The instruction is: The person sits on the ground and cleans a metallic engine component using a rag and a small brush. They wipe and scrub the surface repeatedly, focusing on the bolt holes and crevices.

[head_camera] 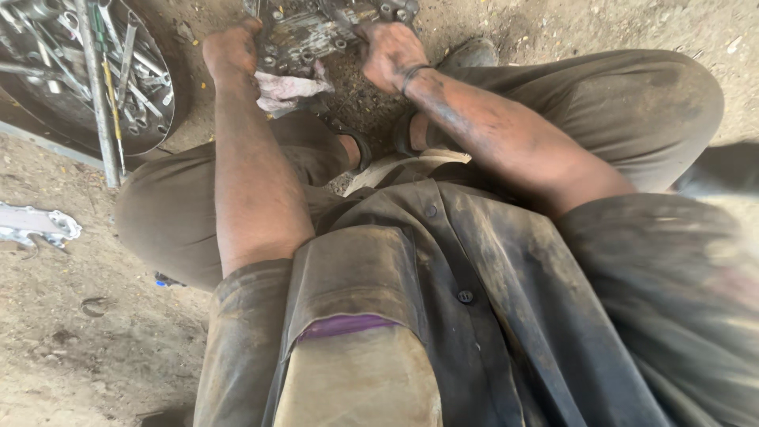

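A grimy metal engine part (312, 32) with bolts and holes lies on the dirt at the top of the view, between my feet. My left hand (232, 49) grips its left edge and presses a dirty pinkish rag (283, 88) against it. My right hand (390, 54), with a dark band at the wrist, holds the part's right side. Both forearms are smeared with grease. My legs are folded, and my stained shirt fills the lower half of the view.
A round metal pan (162, 119) full of wrenches and several other tools sits at the upper left. A long metal bar (99, 103) leans across it. A light metal bracket (35, 225) lies on the dirt at the left edge.
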